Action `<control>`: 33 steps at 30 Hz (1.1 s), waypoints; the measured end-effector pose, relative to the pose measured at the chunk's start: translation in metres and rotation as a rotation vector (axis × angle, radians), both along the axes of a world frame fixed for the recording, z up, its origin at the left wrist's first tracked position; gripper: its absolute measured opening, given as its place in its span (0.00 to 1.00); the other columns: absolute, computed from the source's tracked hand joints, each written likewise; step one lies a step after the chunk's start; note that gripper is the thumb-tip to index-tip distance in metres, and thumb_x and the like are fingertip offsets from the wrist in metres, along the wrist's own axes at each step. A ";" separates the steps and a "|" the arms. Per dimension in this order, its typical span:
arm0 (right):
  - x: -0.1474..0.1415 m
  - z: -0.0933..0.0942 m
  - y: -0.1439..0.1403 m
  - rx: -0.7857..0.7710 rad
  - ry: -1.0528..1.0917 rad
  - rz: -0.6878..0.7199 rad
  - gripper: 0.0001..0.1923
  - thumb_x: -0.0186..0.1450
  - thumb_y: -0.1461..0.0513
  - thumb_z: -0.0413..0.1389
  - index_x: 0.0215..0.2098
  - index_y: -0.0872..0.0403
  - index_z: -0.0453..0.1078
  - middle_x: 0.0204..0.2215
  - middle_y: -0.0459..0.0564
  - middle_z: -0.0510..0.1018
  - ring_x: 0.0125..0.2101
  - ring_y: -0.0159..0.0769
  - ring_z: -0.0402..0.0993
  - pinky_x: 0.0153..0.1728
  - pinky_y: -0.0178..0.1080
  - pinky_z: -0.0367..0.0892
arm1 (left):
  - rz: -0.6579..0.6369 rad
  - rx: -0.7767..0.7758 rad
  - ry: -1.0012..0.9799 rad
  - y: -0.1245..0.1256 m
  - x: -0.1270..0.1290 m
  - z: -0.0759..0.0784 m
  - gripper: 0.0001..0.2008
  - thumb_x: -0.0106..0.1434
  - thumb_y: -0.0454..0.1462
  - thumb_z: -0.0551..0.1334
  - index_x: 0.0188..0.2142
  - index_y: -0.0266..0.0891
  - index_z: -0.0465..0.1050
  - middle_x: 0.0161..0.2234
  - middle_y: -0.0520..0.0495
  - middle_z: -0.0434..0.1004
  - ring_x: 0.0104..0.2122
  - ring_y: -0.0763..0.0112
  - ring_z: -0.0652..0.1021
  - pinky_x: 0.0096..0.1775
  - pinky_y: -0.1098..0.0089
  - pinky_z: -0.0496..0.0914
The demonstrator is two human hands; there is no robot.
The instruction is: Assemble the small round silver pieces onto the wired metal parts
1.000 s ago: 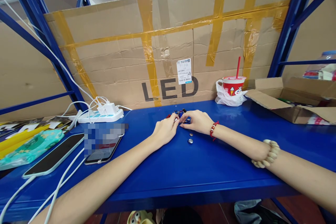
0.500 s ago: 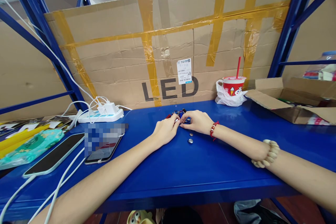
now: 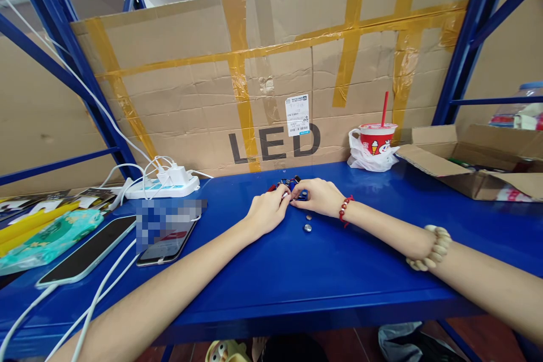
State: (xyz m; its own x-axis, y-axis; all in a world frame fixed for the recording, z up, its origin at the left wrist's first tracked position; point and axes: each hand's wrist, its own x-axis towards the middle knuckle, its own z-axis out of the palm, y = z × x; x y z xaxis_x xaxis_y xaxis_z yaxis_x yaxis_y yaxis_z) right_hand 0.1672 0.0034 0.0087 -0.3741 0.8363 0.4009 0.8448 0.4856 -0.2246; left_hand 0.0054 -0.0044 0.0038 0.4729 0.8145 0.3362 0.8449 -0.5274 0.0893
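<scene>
Both arms outstretched, left hand and right hand each grip closed on small parts.

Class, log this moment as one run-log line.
left hand: on small parts | right hand: on same parts | two coin cells: loose on shelf

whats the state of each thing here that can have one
left hand: fingers curled on the small dark parts
right hand: fingers on the same parts
two coin cells: lying loose, untouched
phone: flat, screen dark, cable attached
power strip: chargers plugged in
drink cup: upright, straw in
cardboard box: flaps open
</scene>
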 end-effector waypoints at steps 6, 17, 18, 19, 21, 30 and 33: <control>0.001 -0.001 0.001 0.004 -0.013 0.004 0.07 0.54 0.55 0.52 0.28 0.45 0.70 0.30 0.36 0.76 0.26 0.27 0.69 0.22 0.30 0.53 | -0.007 -0.002 0.008 0.000 0.000 0.000 0.13 0.64 0.41 0.41 0.41 0.45 0.59 0.37 0.51 0.73 0.34 0.66 0.75 0.32 0.70 0.66; 0.001 -0.002 0.002 0.020 -0.027 0.000 0.08 0.54 0.54 0.52 0.28 0.46 0.70 0.30 0.38 0.76 0.27 0.28 0.69 0.22 0.30 0.53 | -0.004 0.001 0.042 -0.001 0.001 0.001 0.13 0.64 0.41 0.41 0.41 0.45 0.59 0.36 0.51 0.74 0.34 0.66 0.75 0.32 0.70 0.66; 0.001 -0.002 0.002 0.021 -0.029 0.001 0.08 0.54 0.54 0.52 0.28 0.46 0.70 0.30 0.38 0.76 0.27 0.28 0.69 0.22 0.30 0.53 | -0.005 0.003 0.043 -0.001 0.001 0.001 0.13 0.64 0.41 0.41 0.41 0.45 0.59 0.36 0.51 0.74 0.34 0.66 0.75 0.32 0.71 0.66; 0.001 -0.002 0.002 0.022 -0.030 0.002 0.08 0.54 0.54 0.52 0.28 0.46 0.70 0.30 0.38 0.76 0.27 0.28 0.69 0.22 0.30 0.53 | -0.006 0.005 0.044 -0.001 0.001 0.001 0.13 0.64 0.41 0.41 0.41 0.45 0.59 0.36 0.51 0.74 0.34 0.66 0.75 0.32 0.70 0.66; 0.001 -0.001 0.002 0.022 -0.032 0.005 0.08 0.54 0.54 0.52 0.28 0.46 0.70 0.30 0.38 0.76 0.27 0.28 0.69 0.22 0.31 0.53 | -0.006 0.006 0.044 -0.001 0.001 0.001 0.13 0.64 0.41 0.41 0.41 0.45 0.59 0.36 0.51 0.74 0.34 0.66 0.75 0.32 0.70 0.66; 0.001 -0.002 0.002 0.024 -0.048 0.002 0.09 0.55 0.54 0.51 0.29 0.46 0.70 0.30 0.40 0.76 0.27 0.29 0.69 0.22 0.31 0.53 | 0.003 -0.007 0.042 -0.002 0.001 0.001 0.13 0.64 0.41 0.42 0.42 0.45 0.59 0.36 0.51 0.73 0.35 0.66 0.75 0.32 0.70 0.66; 0.002 -0.003 0.003 0.029 -0.052 0.010 0.09 0.55 0.54 0.51 0.29 0.46 0.70 0.30 0.40 0.76 0.27 0.29 0.69 0.22 0.31 0.53 | -0.012 0.000 0.041 0.000 0.001 0.000 0.13 0.64 0.42 0.41 0.41 0.45 0.59 0.36 0.51 0.73 0.34 0.66 0.75 0.31 0.70 0.66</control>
State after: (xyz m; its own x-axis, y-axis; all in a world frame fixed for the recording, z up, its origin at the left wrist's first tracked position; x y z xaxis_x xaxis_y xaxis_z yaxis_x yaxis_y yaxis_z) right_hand 0.1687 0.0060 0.0062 -0.4034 0.8208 0.4045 0.8499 0.4999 -0.1667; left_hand 0.0060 -0.0047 0.0035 0.4961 0.8085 0.3165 0.8415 -0.5375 0.0541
